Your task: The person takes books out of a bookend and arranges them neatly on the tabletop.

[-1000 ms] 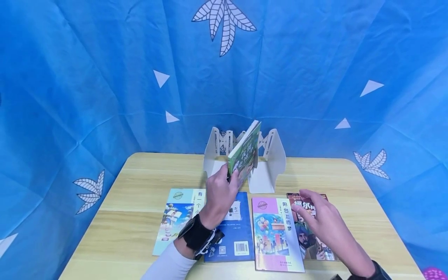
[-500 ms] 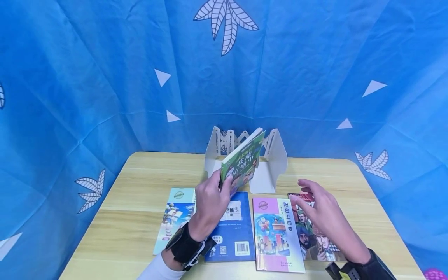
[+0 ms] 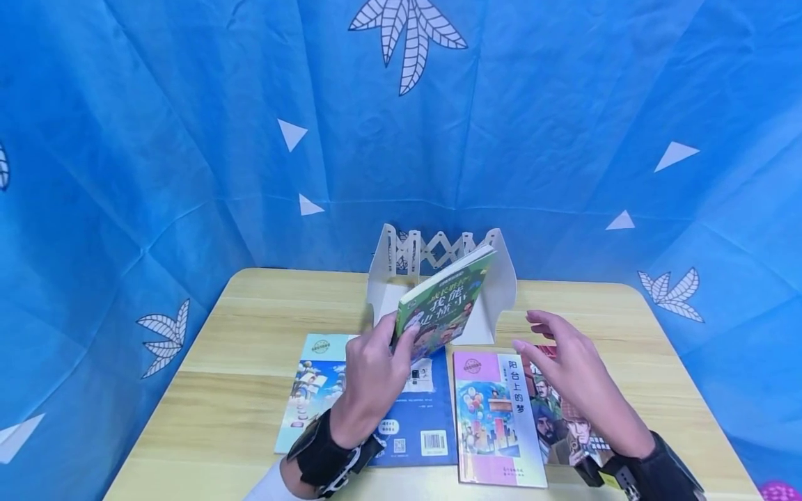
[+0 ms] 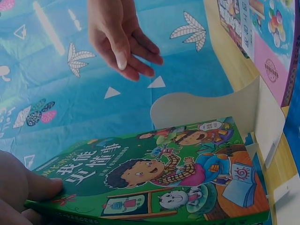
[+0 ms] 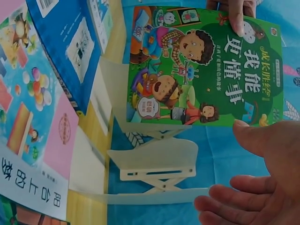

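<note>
My left hand grips a green paperback book by its near left edge, thumb on the illustrated cover. The book is tilted in the air, overlapping a white expandable bookend rack in the head view. In the left wrist view the cover's cartoon children face up, and the lower edge lies close to the rack's upright plate. My right hand hovers over a dark red book, fingers loosely bent and holding nothing. From the right wrist view, its thumb overlaps the green book's edge.
On the wooden table lie a mint-coloured book, a blue book with its barcode side up, and a pink book partly over the dark red one. A blue patterned cloth hangs behind.
My left hand has drawn back a little to the lower left. The green book has tipped lower to the right, and its cover now faces more upward. My right hand has shifted slightly up.
</note>
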Demonstrator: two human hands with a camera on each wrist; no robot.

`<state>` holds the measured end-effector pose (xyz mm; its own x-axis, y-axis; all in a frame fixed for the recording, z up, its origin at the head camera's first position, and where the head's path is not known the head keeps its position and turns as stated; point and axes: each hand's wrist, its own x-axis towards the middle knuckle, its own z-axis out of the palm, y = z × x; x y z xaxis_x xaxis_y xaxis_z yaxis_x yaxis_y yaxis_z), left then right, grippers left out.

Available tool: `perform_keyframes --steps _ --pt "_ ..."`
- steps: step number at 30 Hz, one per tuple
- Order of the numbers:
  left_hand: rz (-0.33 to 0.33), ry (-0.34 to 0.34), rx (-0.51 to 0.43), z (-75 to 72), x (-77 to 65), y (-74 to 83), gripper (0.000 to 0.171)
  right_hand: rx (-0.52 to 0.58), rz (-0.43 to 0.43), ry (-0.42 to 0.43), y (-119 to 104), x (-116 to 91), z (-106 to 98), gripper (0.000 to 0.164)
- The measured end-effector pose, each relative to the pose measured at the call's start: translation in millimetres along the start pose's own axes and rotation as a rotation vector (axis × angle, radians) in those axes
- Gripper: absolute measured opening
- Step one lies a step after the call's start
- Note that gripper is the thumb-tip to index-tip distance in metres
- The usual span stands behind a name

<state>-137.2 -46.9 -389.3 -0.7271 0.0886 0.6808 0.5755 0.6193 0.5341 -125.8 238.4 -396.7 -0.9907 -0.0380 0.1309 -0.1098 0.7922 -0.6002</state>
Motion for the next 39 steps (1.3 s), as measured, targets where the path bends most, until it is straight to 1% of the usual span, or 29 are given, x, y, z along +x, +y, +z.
perform_keyframes --steps 4,10,18,22,26,29,34,36,39 --pt "-0.005 -0.018 -0.025 -0.4 -1.7 2.5 0.023 0.009 -0.026 0.004 -4 3 1 0.070" --pt "-0.013 -0.033 -0.060 -1.3 -2.9 5.2 0.021 0.029 -0.037 -0.011 -8 9 2 0.072" --pt "-0.031 -0.089 -0.123 -1.4 -5.0 7.8 0.022 0.031 -0.068 -0.034 -9 16 4 0.068" --pt "-0.048 -0.122 -0.166 -0.7 -5.3 9.3 0.023 0.053 -0.065 -0.054 -9 18 5 0.066" --pt "-0.042 -0.145 -0.199 0.3 -4.5 9.7 0.020 0.063 -0.049 -0.082 -9 19 6 0.065" --pt "-0.037 -0.161 -0.216 1.4 -4.3 10.5 0.017 0.070 -0.042 -0.101 -9 19 6 0.061" --pt "-0.045 -0.185 -0.266 5.2 -4.3 13.5 0.021 0.093 -0.062 -0.118 -8 17 4 0.050" --pt "-0.051 -0.189 -0.272 6.9 -3.8 14.4 0.023 0.095 -0.075 -0.113 -6 16 2 0.043" --pt "-0.069 -0.195 -0.280 9.7 -2.8 15.3 0.024 0.101 -0.069 -0.106 -3 14 -1 0.031"
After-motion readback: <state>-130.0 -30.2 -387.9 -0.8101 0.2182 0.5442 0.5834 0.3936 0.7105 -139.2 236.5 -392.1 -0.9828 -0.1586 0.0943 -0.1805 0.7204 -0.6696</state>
